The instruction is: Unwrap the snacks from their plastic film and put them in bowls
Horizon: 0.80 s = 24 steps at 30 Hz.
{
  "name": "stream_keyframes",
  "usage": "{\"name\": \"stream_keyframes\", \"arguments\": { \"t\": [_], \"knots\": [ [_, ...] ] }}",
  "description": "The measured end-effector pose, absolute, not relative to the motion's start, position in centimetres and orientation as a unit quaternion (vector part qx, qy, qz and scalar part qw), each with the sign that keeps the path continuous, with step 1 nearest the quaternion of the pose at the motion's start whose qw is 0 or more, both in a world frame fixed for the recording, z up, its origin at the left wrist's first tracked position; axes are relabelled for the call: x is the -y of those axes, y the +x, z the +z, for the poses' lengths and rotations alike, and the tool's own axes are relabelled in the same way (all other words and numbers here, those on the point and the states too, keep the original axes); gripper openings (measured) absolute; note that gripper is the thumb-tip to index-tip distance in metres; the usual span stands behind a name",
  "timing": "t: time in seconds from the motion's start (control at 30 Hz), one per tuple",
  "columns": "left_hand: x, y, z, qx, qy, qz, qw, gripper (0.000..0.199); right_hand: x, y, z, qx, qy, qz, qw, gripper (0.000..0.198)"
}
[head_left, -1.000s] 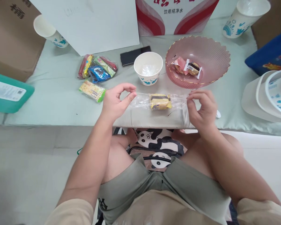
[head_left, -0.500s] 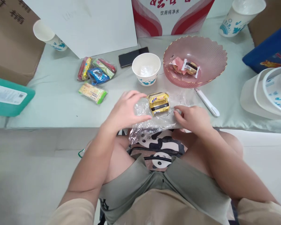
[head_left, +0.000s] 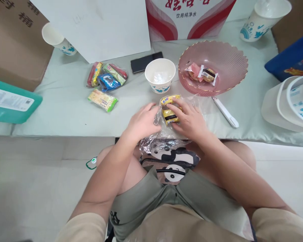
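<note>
One cloth-covered table point(head_left: 65, 117), a pink scalloped bowl point(head_left: 231, 67) toward its right, clear plastic film point(head_left: 153, 144) draping over the near edge! Left hand point(head_left: 142, 122) half open at the film's side, right hand point(head_left: 192, 121) with fingers spread, grip impossible to tell; and there, before the paper cup point(head_left: 155, 85), under those fingers: the yellow-wrapped snack point(head_left: 167, 116).
</note>
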State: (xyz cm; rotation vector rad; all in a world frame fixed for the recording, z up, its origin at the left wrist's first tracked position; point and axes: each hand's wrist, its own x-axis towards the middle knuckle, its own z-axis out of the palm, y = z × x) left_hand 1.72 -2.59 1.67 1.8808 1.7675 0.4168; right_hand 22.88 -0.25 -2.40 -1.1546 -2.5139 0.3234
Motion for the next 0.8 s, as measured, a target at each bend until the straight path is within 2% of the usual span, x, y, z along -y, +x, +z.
{"name": "stream_keyframes", "arguments": {
  "t": [0.1,0.23,0.33,0.4,0.67,0.8],
  "knots": [
    [2.0,1.6,1.4,-0.689,0.637,0.217,0.270,0.007,-0.2,22.6,-2.5,0.883,-0.423,0.122,0.163,0.076],
    [0.8,1.2,1.8,-0.639,0.494,0.390,0.442,0.021,0.0,22.4,-2.9,0.870,-0.442,0.120,0.184,0.071],
    [0.7,1.3,2.6,-0.568,0.378,0.452,0.575,0.019,0.4,22.4,-3.3,0.849,-0.462,0.118,0.229,0.052],
    [0.8,1.6,3.0,-0.539,0.330,0.472,0.614,0.019,0.5,22.4,-3.5,0.843,-0.461,0.122,0.248,0.048],
    [-0.1,1.0,1.7,-0.657,0.241,0.506,0.504,0.008,0.2,22.9,-4.5,0.790,-0.447,0.179,0.379,0.039],
    [-0.2,0.3,0.8,-0.675,0.247,0.489,0.494,0.009,0.3,23.8,-5.0,0.725,-0.477,0.263,0.421,0.040]
  ]
}}
